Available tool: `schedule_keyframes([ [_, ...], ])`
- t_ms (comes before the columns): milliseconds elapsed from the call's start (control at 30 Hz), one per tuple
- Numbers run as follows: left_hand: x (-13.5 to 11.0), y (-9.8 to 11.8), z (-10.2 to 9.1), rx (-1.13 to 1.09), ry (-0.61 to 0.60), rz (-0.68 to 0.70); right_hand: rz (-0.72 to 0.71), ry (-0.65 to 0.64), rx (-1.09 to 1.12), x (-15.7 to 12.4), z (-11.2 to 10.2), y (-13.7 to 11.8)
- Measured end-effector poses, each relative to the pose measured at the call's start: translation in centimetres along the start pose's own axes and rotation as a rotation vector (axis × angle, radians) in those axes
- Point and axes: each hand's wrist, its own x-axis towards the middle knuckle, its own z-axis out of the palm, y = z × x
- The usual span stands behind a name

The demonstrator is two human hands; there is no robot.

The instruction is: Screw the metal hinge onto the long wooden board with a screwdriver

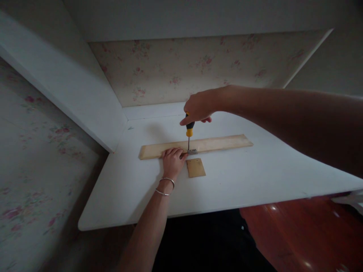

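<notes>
A long pale wooden strip point(218, 143) lies across the white table point(255, 177). A small metal hinge point(192, 151) sits at its near edge, beside a small square wooden piece point(195, 167). My right hand point(198, 107) is closed round the top of a yellow and black screwdriver point(189, 130), which stands upright with its tip on the hinge. My left hand point(172, 161) presses down on the strip just left of the hinge, fingers curled over the wood. Two thin bangles circle my left wrist.
The table fits into a corner with floral wallpaper point(181, 71) behind it and on the left wall point(34, 158). A white sloped panel point(65, 83) runs along the left. Reddish wooden floor point(300, 234) shows under the table's near edge.
</notes>
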Motion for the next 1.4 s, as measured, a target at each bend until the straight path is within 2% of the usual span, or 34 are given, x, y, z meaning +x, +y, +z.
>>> schedule_keyframes([
  [67,0.0,0.0,0.0,0.001,0.000,0.003,0.011,-0.011,-0.008,-0.2,0.0,-0.2],
  [167,0.0,0.0,0.0,0.004,-0.005,0.005,-0.079,-0.049,0.093,-0.4,0.1,-0.4],
  [333,0.0,0.0,0.0,0.013,-0.003,0.001,0.030,0.113,-0.034,-0.2,0.4,-0.4],
  [500,0.0,-0.1,0.0,0.020,-0.006,0.002,-0.077,0.003,0.034,-0.1,0.1,-0.1],
  [633,0.0,-0.1,0.1,0.022,-0.007,-0.003,0.024,0.074,0.046,0.5,0.4,0.4],
  [767,0.0,-0.1,0.0,0.017,-0.025,0.003,-0.043,0.056,0.074,1.0,0.7,0.8],
  [933,0.0,-0.1,0.0,0.033,-0.048,-0.002,-0.011,0.123,0.028,1.1,0.5,0.6],
  [1067,0.0,0.0,0.0,0.035,-0.046,0.001,-0.038,0.087,0.095,1.7,0.6,0.8],
  [1167,0.0,-0.1,0.0,0.027,-0.039,0.008,0.019,0.071,0.054,2.2,0.6,0.7],
  [1400,0.1,0.0,-0.1,0.018,-0.033,0.006,0.011,0.032,0.075,1.2,0.0,-0.2],
])
